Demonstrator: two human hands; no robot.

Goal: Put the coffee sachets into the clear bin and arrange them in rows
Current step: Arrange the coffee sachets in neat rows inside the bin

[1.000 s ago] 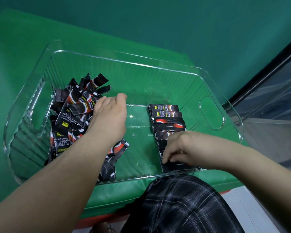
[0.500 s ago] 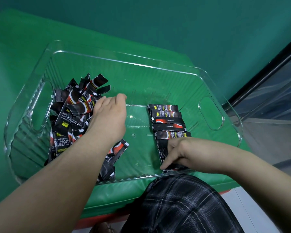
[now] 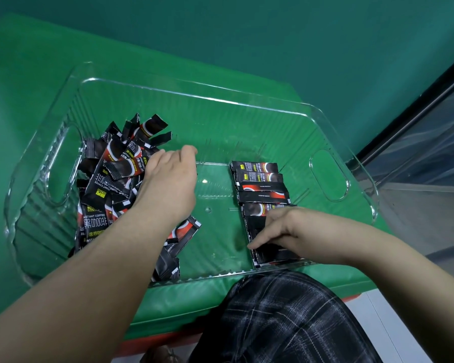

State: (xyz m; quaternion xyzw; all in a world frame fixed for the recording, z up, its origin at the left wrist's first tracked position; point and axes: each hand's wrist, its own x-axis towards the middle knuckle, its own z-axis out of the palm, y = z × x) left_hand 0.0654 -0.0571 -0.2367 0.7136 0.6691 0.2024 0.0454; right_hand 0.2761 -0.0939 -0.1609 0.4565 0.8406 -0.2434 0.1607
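Although all the sachets are already inside the clear bin [image 3: 247, 103], most of them lie in a loose heap [image 3: 108, 184] at its left end. The left hand [image 3: 168, 184] rests on this heap with the fingers bent downward; whether they pinch a sachet, the view does not show. To the right, past a bare part of the bin floor, a row of sachets [image 3: 261, 189] lies flat, each one overlapping the next. The right hand [image 3: 286, 234] presses with its fingers on the nearest sachets of this row, and the fingers look rather straight. The sachets seem light, thin and flexible, with a smooth foil skin that probably slides easily, so it may be best to pinch one at its crimped short end. The bin stands on a green padded surface [image 3: 37, 74]. Behind is a teal wall [image 3: 273, 35], at the far right a dark frame with glass [image 3: 430, 142], and below is checked cloth [image 3: 286, 318] on the person's leg.
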